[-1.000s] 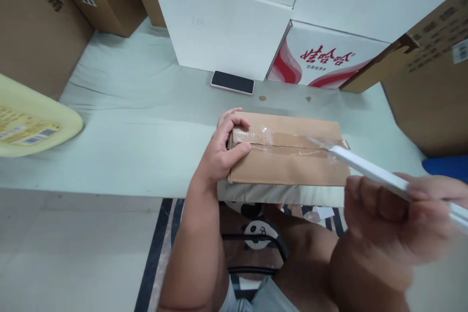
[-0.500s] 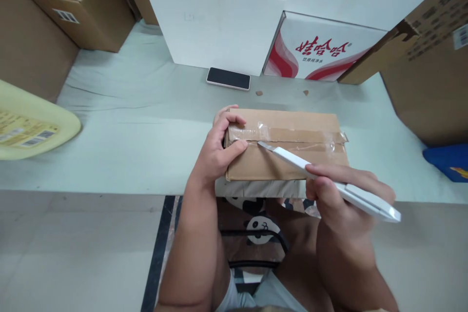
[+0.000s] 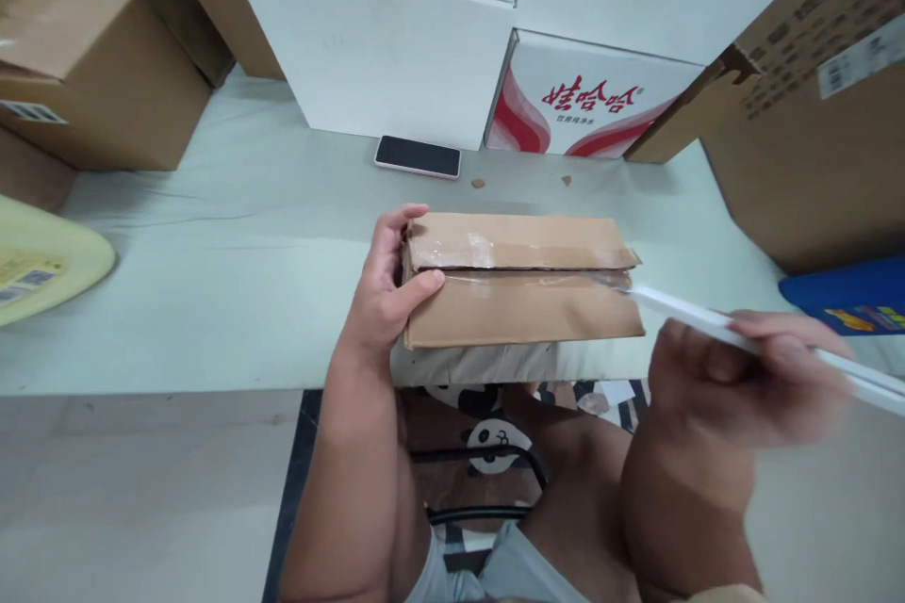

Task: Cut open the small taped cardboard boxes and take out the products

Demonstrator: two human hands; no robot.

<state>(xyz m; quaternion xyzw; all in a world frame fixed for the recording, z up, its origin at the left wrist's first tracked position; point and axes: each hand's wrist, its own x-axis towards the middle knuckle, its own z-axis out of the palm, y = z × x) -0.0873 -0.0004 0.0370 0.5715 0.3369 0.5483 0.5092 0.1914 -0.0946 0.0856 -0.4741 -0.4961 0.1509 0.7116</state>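
Note:
A small brown cardboard box (image 3: 523, 311) lies near the front edge of the table, with clear tape along its top seam. The seam shows a dark gap between the two flaps. My left hand (image 3: 392, 278) grips the box's left end, thumb on top and fingers round the far side. In my right hand (image 3: 756, 377), blurred by motion, is a white utility knife (image 3: 685, 311). Its blade tip is at the right end of the seam; how deep it sits I cannot tell.
A phone (image 3: 417, 157) and small brown scraps (image 3: 479, 183) lie behind the box. White cartons (image 3: 396, 47) are stacked at the back, one with red lettering. Cardboard boxes stand left and right, with a yellow container (image 3: 49, 264) at left and a blue item (image 3: 848, 297) at right.
The knife has moved right along the seam, from near my left thumb to the box's right end. A gap now shows along the seam. The view has shifted somewhat.

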